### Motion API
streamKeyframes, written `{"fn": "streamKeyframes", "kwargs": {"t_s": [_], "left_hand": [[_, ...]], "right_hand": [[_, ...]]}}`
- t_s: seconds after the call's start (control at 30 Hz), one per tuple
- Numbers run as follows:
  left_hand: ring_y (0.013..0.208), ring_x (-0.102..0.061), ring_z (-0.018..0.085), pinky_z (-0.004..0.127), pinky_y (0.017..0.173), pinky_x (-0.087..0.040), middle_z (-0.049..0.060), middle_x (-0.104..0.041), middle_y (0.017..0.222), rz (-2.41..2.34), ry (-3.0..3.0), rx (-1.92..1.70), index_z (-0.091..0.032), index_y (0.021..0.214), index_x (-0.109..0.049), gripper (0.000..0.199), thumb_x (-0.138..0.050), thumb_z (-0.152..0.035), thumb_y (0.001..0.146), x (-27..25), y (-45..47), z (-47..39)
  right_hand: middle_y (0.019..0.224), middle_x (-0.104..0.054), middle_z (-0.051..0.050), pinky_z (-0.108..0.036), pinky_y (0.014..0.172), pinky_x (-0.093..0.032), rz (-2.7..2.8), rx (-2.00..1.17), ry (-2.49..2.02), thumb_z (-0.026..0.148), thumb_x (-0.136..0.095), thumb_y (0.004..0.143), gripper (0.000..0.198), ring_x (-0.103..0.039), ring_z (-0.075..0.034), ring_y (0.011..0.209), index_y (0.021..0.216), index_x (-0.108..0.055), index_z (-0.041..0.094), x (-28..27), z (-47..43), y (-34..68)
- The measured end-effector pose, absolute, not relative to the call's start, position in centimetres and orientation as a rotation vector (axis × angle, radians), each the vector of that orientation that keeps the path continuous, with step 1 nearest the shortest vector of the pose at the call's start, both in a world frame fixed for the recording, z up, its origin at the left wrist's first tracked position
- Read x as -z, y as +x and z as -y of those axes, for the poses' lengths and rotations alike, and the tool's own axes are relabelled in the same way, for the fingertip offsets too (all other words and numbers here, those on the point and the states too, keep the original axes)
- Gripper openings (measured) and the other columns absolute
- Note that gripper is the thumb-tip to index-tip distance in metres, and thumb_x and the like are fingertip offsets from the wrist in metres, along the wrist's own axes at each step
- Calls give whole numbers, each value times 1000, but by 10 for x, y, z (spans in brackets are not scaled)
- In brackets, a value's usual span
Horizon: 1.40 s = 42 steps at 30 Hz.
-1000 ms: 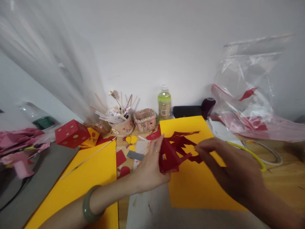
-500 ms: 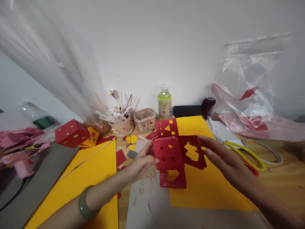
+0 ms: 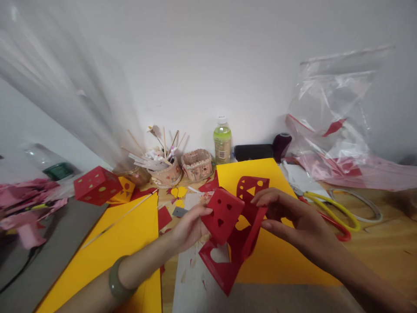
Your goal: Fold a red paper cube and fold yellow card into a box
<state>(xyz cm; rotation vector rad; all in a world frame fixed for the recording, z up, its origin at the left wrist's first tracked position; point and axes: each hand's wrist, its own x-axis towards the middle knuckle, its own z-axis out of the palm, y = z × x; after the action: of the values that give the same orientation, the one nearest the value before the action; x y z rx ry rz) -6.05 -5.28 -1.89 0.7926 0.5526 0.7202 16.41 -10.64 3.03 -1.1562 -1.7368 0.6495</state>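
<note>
A red paper box net [image 3: 224, 213] with heart, triangle and other cut-outs hangs partly folded between my hands. My left hand [image 3: 192, 226], with a green bangle on its wrist, pinches the left edge of its upper panel. On the opposite side, my right hand [image 3: 282, 213] has thumb and fingers closed on a right-hand panel, which stands bent up. Behind and beneath the net lies a yellow sheet [image 3: 293, 261]. Scissors with yellow and red handles [image 3: 335, 211] rest right of my right hand.
A finished-looking red box [image 3: 97, 185] leans on a smaller yellow one [image 3: 125, 190] at left. Along the wall stand a basket of sticks [image 3: 167, 174], another basket [image 3: 197, 167] and a green-topped bottle [image 3: 222, 141]. A pink glue gun [image 3: 28, 230] lies far left. Paper scraps litter the table.
The red net has been turned and tilted, its lower flap now angled down. My right hand has moved left and taken hold of a side panel, which is now bent up.
</note>
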Motion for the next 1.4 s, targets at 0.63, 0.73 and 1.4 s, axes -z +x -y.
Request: {"fn": "streamKeyframes", "kwargs": {"t_s": [0.63,0.73,1.4], "left_hand": [[100,-62,20,27,81,-50,8,-66,111,-547,800,-732,-18,116,-61,39,-50,-45,90,16,-57,53],[112,-57,21,29,92,-46,7,-63,119,-532,832,-744,-19,118,-61,41,-50,-47,90,15,-56,56],[99,-62,27,35,85,-47,12,-65,109,-631,917,-778,-15,113,-60,49,-73,-37,71,17,-56,57]], "right_hand": [[76,-64,1,-25,56,-41,1812,-812,-1407,46,-49,86,29,-57,-14,69,78,-63,22,-33,103,158],[76,-64,1,-25,56,-39,1793,-829,-1460,48,-51,85,29,-55,-13,68,78,-64,23,-33,101,158],[74,-64,1,-23,53,-42,1655,-1083,-1425,38,-60,77,17,-52,-11,61,83,-64,22,-36,107,156]]}}
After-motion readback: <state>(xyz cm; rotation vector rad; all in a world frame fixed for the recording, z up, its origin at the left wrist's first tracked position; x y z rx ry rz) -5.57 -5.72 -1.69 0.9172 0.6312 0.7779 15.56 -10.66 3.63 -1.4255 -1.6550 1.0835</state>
